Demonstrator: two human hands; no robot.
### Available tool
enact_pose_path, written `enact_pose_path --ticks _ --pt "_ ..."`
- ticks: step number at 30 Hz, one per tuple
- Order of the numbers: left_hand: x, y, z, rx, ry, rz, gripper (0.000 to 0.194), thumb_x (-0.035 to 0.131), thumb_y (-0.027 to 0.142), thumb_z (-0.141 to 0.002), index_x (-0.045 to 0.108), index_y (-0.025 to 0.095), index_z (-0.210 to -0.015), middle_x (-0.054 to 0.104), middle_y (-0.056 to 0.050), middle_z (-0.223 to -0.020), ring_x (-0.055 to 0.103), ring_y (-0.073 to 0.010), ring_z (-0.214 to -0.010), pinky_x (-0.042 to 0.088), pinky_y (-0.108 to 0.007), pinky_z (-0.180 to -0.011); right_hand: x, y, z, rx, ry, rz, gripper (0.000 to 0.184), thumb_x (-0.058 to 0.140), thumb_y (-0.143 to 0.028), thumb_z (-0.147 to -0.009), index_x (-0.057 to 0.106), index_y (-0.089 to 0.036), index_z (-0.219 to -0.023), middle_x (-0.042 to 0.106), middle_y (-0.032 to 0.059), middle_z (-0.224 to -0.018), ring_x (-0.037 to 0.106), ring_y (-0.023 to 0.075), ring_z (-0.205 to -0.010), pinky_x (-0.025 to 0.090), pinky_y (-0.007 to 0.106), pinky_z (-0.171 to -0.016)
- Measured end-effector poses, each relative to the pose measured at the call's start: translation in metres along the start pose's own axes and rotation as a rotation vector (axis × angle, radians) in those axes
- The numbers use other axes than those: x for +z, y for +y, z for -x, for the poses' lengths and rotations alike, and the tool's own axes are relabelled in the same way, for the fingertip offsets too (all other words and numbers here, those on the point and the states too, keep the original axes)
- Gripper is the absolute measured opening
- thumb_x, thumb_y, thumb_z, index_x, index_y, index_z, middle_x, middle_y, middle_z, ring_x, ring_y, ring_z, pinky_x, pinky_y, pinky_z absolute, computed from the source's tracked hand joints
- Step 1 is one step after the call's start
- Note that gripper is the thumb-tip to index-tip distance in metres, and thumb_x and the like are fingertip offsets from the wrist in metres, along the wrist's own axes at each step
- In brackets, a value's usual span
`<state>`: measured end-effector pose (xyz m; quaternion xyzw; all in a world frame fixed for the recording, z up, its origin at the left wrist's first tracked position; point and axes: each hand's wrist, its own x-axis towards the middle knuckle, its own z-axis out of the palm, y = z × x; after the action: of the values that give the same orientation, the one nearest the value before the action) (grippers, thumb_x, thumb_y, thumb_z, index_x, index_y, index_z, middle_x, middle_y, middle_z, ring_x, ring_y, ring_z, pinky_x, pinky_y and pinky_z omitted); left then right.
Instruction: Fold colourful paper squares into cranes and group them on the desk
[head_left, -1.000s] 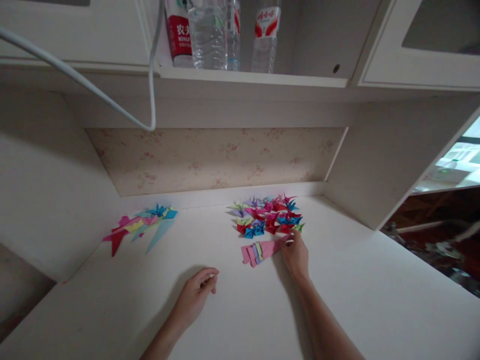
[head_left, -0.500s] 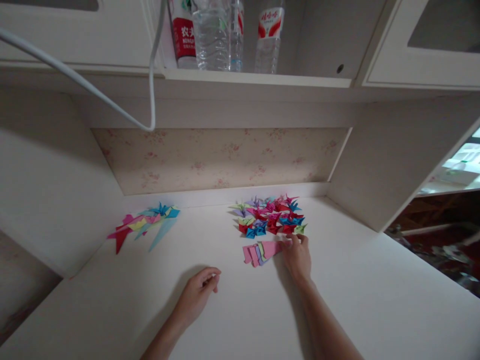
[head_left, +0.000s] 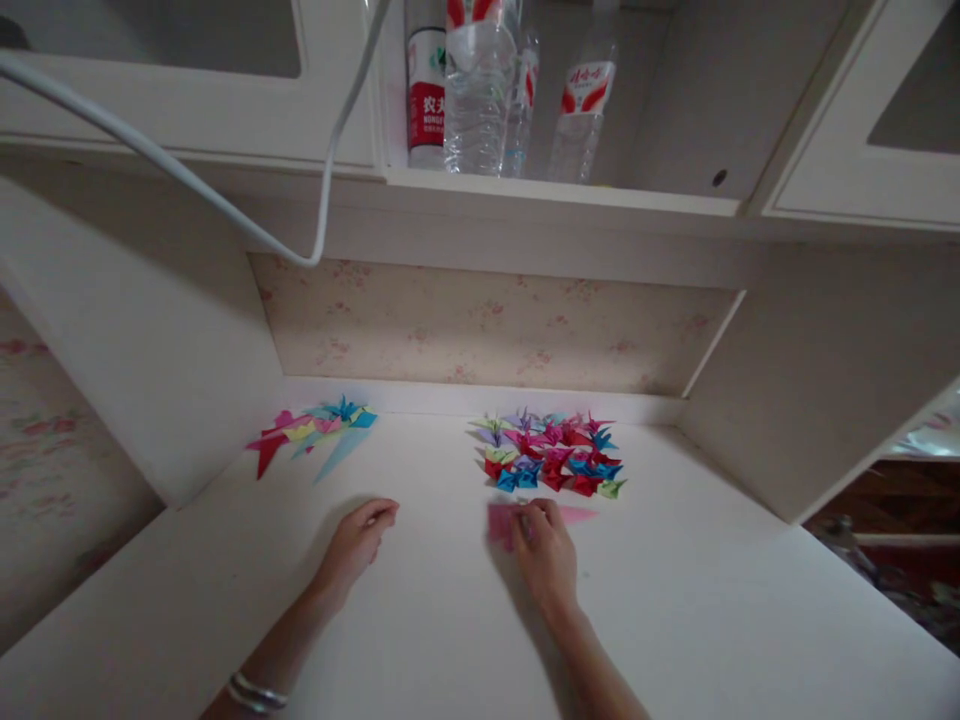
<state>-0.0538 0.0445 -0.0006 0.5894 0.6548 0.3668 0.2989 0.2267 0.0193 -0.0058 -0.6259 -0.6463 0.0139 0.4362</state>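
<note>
My right hand is closed at the fingertips over a fanned row of folded paper pieces, mostly pink. It pinches at the row's left half, and a small pale bit shows between the fingers; the hand hides most of the row. To the left, my left hand hovers over or rests on the white tabletop with fingers curled together, nothing visible in them. Just behind the right hand stand rows of small origami cranes in red, blue, pink, purple and green.
At the back left lies a loose pile of coloured folded paper. Overhead, a shelf holds several plastic bottles. A white cable hangs down at upper left. Side panels flank the white tabletop.
My right hand has moved left along the folded paper pieces, from their right end to their left half. My left hand has drawn left, its fingers closing further. The camera view has shifted.
</note>
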Motion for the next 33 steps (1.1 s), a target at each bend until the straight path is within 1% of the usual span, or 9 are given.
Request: enact_pose_path --ticks 2,4,6,10,15,21,27,32,33 --pt "-0.015 0.000 -0.026 0.074 0.087 -0.293 0.034 0.041 0.038 -0.084 0.067 0.019 -0.095 0.070 -0.004 -0.081 0.064 -0.0172 -0.068 0.050 -0.025 -0.059 0.011 -0.019 0.012 -0.073 -0.091 -0.074 0.017 0.049 -0.025 -0.086 0.066 -0.021 -0.082 0.063 0.0072 -0.093 0.059 0.0181 -0.083 0.044 0.027 -0.073" --pt "-0.031 -0.001 -0.052 0.076 0.141 -0.390 0.031 0.039 0.031 -0.085 0.067 0.019 -0.095 0.070 -0.007 -0.101 0.064 -0.0209 -0.094 0.049 -0.029 -0.081 0.018 -0.032 0.021 -0.099 -0.221 -0.161 0.018 0.050 -0.020 -0.085 0.066 -0.021 -0.077 0.064 0.0052 -0.084 0.060 0.0155 -0.076 0.042 0.023 -0.069" --pt "-0.045 -0.004 -0.072 0.049 0.195 -0.498 0.033 0.038 0.024 -0.085 0.064 0.017 -0.105 0.064 -0.011 -0.115 0.059 -0.0251 -0.106 0.045 -0.036 -0.091 0.021 -0.038 0.026 -0.093 -0.350 -0.225 0.017 0.051 -0.018 -0.083 0.066 -0.020 -0.075 0.065 0.0030 -0.075 0.059 0.0135 -0.067 0.040 0.022 -0.063" --pt "-0.061 -0.016 -0.093 -0.005 0.212 -0.691 0.036 0.043 0.023 -0.082 0.059 0.010 -0.112 0.058 -0.021 -0.121 0.050 -0.0348 -0.117 0.041 -0.046 -0.093 0.018 -0.036 0.024 -0.040 -0.472 -0.283 0.016 0.052 -0.017 -0.081 0.066 -0.020 -0.076 0.066 0.0016 -0.070 0.058 0.0131 -0.062 0.037 0.021 -0.058" --pt "-0.059 -0.022 -0.101 -0.045 0.129 -0.828 0.032 0.040 0.019 -0.084 0.060 0.005 -0.104 0.064 -0.025 -0.103 0.060 -0.0358 -0.099 0.047 -0.048 -0.080 0.015 -0.033 0.021 -0.084 -0.506 -0.249 0.016 0.052 -0.016 -0.081 0.066 -0.021 -0.075 0.066 -0.0003 -0.071 0.058 0.0127 -0.063 0.035 0.021 -0.057" --pt "-0.051 -0.015 -0.086 0.021 0.087 -0.844 0.043 0.037 0.006 -0.082 0.053 0.009 -0.121 0.064 -0.022 -0.106 0.058 -0.0318 -0.105 0.046 -0.046 -0.085 0.011 -0.036 0.024 -0.137 -0.533 -0.210 0.016 0.052 -0.015 -0.079 0.066 -0.023 -0.075 0.066 -0.0016 -0.071 0.058 0.0122 -0.063 0.033 0.021 -0.057" --pt "-0.042 -0.001 -0.060 0.021 0.113 -0.648 0.054 0.040 0.012 -0.081 0.044 0.014 -0.135 0.068 -0.017 -0.107 0.065 -0.0304 -0.095 0.048 -0.043 -0.084 0.010 -0.037 0.024 -0.073 -0.516 -0.322 0.014 0.054 -0.020 -0.080 0.066 -0.022 -0.074 0.063 -0.0017 -0.066 0.054 0.0119 -0.059 0.032 0.022 -0.054" --pt "0.002 0.025 -0.011 0.074 0.031 -0.310 0.036 0.041 0.030 -0.084 0.062 0.018 -0.111 0.072 -0.004 -0.103 0.067 -0.0178 -0.089 0.051 -0.023 -0.072 0.016 -0.038 0.020 0.173 -0.491 -0.701 0.022 0.058 -0.037 -0.083 0.067 -0.018 -0.082 0.056 -0.0008 -0.062 0.047 0.0117 -0.055 0.033 0.022 -0.051" --pt "0.013 0.032 0.002 0.036 -0.009 -0.022 0.036 0.044 0.033 -0.084 0.062 0.016 -0.110 0.072 -0.005 -0.100 0.067 -0.0187 -0.086 0.052 -0.025 -0.068 0.018 -0.038 0.019 0.237 -0.488 -0.786 0.025 0.058 -0.041 -0.083 0.066 -0.017 -0.085 0.055 -0.0014 -0.062 0.045 0.0110 -0.054 0.032 0.022 -0.049"
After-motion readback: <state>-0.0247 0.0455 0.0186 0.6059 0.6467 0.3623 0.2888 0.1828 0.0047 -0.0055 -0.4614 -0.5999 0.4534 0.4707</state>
